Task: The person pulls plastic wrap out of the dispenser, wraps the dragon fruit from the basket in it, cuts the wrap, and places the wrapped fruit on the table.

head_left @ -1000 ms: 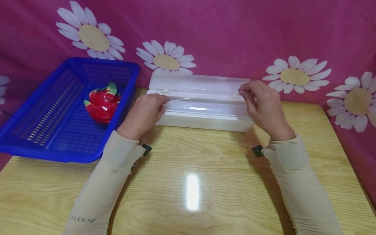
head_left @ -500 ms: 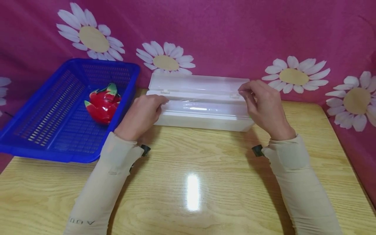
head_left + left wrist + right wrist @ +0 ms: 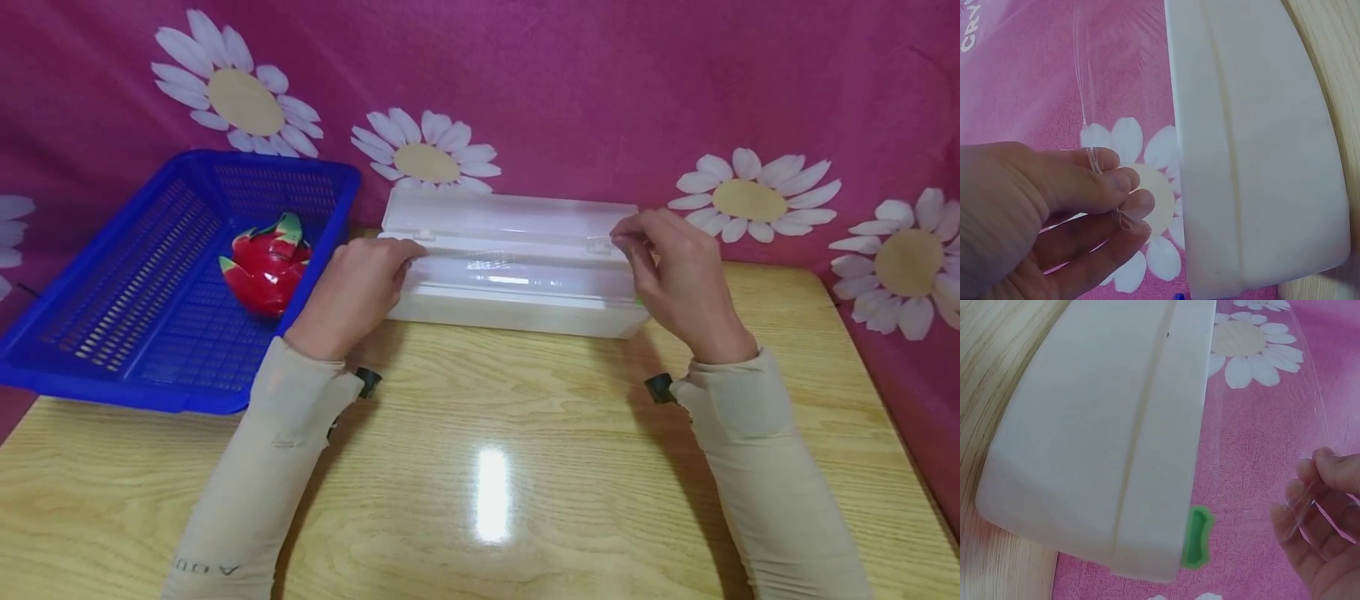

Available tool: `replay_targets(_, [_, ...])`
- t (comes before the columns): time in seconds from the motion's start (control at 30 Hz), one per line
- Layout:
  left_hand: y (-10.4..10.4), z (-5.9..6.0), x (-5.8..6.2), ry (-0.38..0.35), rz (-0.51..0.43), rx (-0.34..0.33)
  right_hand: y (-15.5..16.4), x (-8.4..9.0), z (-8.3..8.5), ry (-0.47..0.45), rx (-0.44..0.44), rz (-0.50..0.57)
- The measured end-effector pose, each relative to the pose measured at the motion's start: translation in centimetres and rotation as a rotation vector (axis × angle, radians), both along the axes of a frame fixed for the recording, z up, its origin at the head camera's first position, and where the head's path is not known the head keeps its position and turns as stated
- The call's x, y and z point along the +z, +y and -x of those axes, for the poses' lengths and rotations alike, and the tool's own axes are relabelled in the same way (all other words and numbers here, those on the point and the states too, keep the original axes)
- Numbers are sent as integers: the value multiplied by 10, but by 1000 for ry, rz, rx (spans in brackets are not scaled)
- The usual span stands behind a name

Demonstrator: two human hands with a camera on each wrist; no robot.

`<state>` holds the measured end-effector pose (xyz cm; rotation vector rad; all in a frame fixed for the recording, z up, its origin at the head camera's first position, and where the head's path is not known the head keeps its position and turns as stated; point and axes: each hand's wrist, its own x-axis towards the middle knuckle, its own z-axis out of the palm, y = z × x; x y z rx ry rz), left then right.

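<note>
A white cling film dispenser (image 3: pixel 517 317) lies lengthwise on the table with its lid (image 3: pixel 517 212) raised at the back. Clear cling film (image 3: pixel 491 264) stretches over it between both hands, wrinkled near the middle. At the box's left end, my left hand (image 3: pixel 352 292) pinches one corner of the film; in the left wrist view, the thin film (image 3: pixel 1082 87) runs gathered through thumb and fingers. My right hand (image 3: pixel 675 275) pinches the other corner at the right end. Beside it, a green slider (image 3: pixel 1198 537) sticks out of the box's edge in the right wrist view.
A blue plastic basket (image 3: pixel 142 400) stands on the left, close to my left forearm. Inside it sits a red dragon-fruit-shaped object (image 3: pixel 270 271) with green tips. A pink flowered cloth (image 3: pixel 585 100) hangs behind the wood-grain table (image 3: pixel 420 483).
My left hand has shifted slightly left, and the wrinkles in the film show more clearly. A bit of green now shows by my right hand, which has barely moved.
</note>
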<state>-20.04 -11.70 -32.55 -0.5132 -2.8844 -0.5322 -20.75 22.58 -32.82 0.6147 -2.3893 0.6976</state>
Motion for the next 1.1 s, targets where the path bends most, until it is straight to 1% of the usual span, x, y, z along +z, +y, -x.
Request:
replay_targets(0.17, [-1, -1, 1, 28, -25, 10, 0, 1, -1, 11, 2, 3])
replay_targets(0.47, [-2, -4, 5, 113, -43, 31, 1, 3, -2, 25, 11, 6])
replay_targets(0.73, [-2, -6, 8, 135, -74, 37, 2, 4, -3, 51, 16, 6])
replay_targets(0.9, [-2, -6, 8, 178, -87, 51, 2, 5, -5, 61, 18, 16])
replay_targets(0.97, [-2, -6, 8, 193, -102, 56, 2, 5, -6, 60, 15, 21])
replay_targets(1.1, [-1, -6, 8, 203, -162, 60, 1, 7, -8, 45, -3, 26])
